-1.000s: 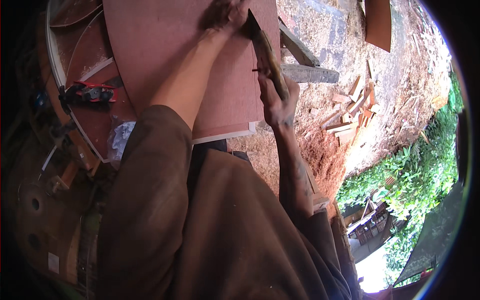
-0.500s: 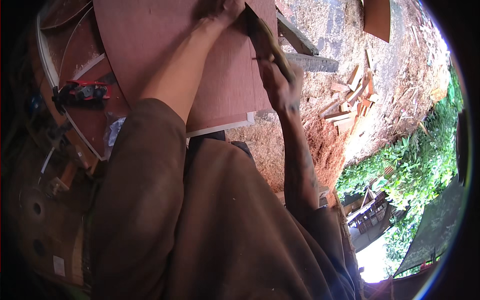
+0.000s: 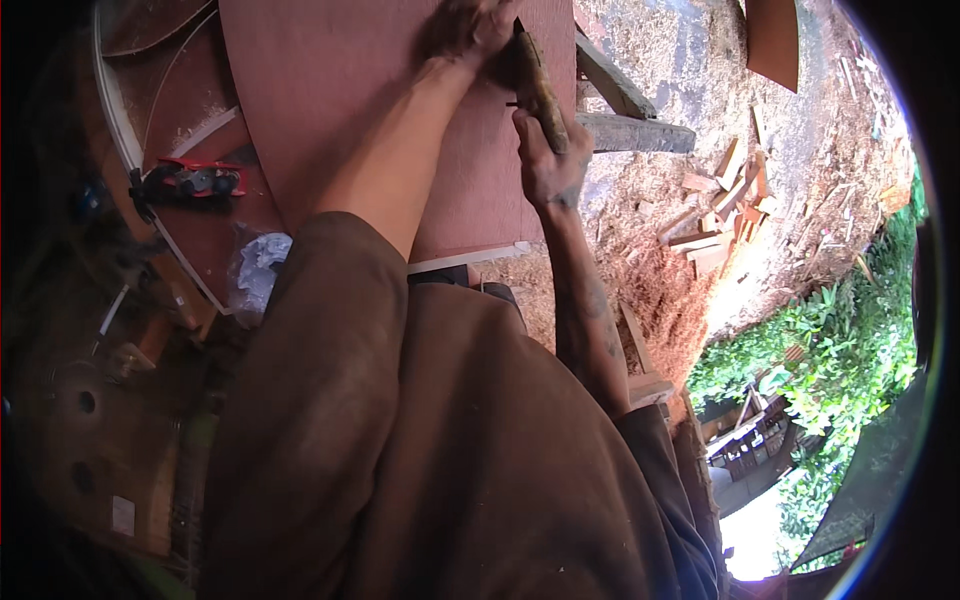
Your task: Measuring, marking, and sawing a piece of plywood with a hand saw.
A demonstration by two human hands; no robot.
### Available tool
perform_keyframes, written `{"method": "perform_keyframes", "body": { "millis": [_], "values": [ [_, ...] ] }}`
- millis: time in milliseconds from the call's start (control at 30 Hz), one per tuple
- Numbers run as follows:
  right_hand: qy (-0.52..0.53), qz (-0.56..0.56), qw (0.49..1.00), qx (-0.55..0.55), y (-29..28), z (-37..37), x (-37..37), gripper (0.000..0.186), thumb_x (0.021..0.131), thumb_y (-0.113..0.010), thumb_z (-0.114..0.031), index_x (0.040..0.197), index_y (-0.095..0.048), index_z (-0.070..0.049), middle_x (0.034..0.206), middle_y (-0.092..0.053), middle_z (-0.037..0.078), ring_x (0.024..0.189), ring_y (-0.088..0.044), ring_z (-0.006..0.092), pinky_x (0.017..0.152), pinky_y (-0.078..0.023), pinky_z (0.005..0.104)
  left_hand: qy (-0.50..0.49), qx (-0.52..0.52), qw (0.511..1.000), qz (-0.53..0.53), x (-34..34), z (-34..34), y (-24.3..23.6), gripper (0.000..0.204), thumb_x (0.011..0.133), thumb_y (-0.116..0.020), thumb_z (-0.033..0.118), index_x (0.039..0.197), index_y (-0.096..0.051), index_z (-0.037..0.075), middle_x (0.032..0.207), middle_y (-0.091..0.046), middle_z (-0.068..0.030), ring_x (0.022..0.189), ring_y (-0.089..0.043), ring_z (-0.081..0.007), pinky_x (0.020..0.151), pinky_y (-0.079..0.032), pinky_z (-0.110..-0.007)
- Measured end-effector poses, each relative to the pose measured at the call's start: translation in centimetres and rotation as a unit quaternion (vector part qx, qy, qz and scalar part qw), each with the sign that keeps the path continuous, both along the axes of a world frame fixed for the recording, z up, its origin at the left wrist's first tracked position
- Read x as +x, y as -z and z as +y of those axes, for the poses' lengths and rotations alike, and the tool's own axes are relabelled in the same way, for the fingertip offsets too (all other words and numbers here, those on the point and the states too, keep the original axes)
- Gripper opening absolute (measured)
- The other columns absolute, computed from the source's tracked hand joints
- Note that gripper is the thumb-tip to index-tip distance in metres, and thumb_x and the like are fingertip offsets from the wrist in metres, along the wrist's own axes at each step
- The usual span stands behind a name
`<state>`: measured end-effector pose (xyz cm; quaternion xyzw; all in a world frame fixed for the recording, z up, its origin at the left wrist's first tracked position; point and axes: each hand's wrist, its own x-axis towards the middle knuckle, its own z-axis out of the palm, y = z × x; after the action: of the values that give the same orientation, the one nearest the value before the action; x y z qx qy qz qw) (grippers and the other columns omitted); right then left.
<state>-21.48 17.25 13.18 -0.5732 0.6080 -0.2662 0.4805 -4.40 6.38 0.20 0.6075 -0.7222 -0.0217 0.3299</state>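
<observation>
My right hand (image 3: 556, 165) is closed round the near end of a long, narrow brown wooden tool (image 3: 540, 95). A small dark peg sticks out of the tool's left side, and its far end is dark and thin. The tool slants across the right part of a large reddish-brown plywood board (image 3: 350, 110). My left hand (image 3: 482, 28) is over the board at the top of the view, beside the tool's far end. Its fingers look curled, but shadow and the picture's edge hide what they grip. A pale strip (image 3: 470, 257) runs along the board's near edge.
A red and black power tool (image 3: 203, 178) and a clear plastic bag (image 3: 262, 265) lie left of the board. Grey timber legs (image 3: 640, 132) jut out at right. Wood offcuts (image 3: 725, 215) and shavings (image 3: 665, 285) cover the ground there. Green plants (image 3: 840, 330) grow farther right.
The whole view has shifted, so the board and surroundings sit farther right and slightly lower. My right hand, blurred before, is now sharper and closer to the board's right edge, still gripping the tool.
</observation>
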Motion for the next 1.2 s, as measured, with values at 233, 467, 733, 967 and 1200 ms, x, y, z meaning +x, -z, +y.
{"method": "perform_keyframes", "body": {
  "millis": [233,467,733,967,1200],
  "values": [
    [-0.015,-0.01,0.999,0.043,-18.2,12.3,-7.6,0.013,0.089,-0.064,-0.006,0.08,-0.064,0.003,0.059,-0.053,0.004,0.054,-0.049,0.0081,0.049,-0.039,0.0307,0.012,0.054,0.998,0.004,0.0,0.8,-1.1,0.045,0.094,-0.049,0.012,0.136,-0.061,0.002,0.139,-0.063,-0.0161,0.137,-0.054,-0.0279,0.122,-0.033,-0.046],
    [0.056,-0.045,0.98,0.188,-7.0,6.2,-3.5,0.022,0.096,-0.066,-0.011,0.11,-0.069,0.005,0.066,-0.052,-0.003,0.062,-0.047,0.0044,0.052,-0.038,0.0277,-0.006,0.053,0.999,0.002,-0.4,0.9,-1.2,0.041,0.095,-0.047,0.013,0.131,-0.064,0.002,0.138,-0.064,-0.0154,0.135,-0.056,-0.0287,0.121,-0.035,-0.046],
    [-0.008,0.034,0.999,-0.004,2.2,-0.5,-0.3,0.024,0.09,-0.068,-0.022,0.091,-0.073,0.002,0.06,-0.059,0.005,0.054,-0.056,0.0138,0.051,-0.042,0.0337,-0.025,0.01,1.0,0.014,0.3,-0.8,0.3,0.041,0.092,-0.045,0.005,0.127,-0.067,0.005,0.132,-0.068,-0.0139,0.13,-0.06,-0.0276,0.118,-0.04,-0.046],
    [0.041,0.016,0.99,0.136,-2.0,1.3,-0.8,0.032,0.09,-0.072,-0.024,0.108,-0.073,0.001,0.075,-0.07,0.013,0.07,-0.067,0.0201,0.067,-0.052,0.0378,0.027,0.013,0.999,0.033,-1.8,1.5,-0.5,0.043,0.091,-0.044,0.005,0.128,-0.067,0.006,0.132,-0.069,-0.0112,0.13,-0.06,-0.0261,0.117,-0.04,-0.047],
    [-0.049,0.099,0.988,-0.107,1.6,0.4,-1.4,0.025,0.088,-0.07,-0.019,0.102,-0.071,0.002,0.076,-0.066,0.02,0.061,-0.063,0.0264,0.061,-0.049,0.0385,-0.03,0.017,0.999,0.039,-0.5,-1.1,0.0,0.043,0.095,-0.042,0.009,0.131,-0.065,0.006,0.134,-0.068,-0.0116,0.132,-0.059,-0.0266,0.118,-0.039,-0.048]
  ]
}}
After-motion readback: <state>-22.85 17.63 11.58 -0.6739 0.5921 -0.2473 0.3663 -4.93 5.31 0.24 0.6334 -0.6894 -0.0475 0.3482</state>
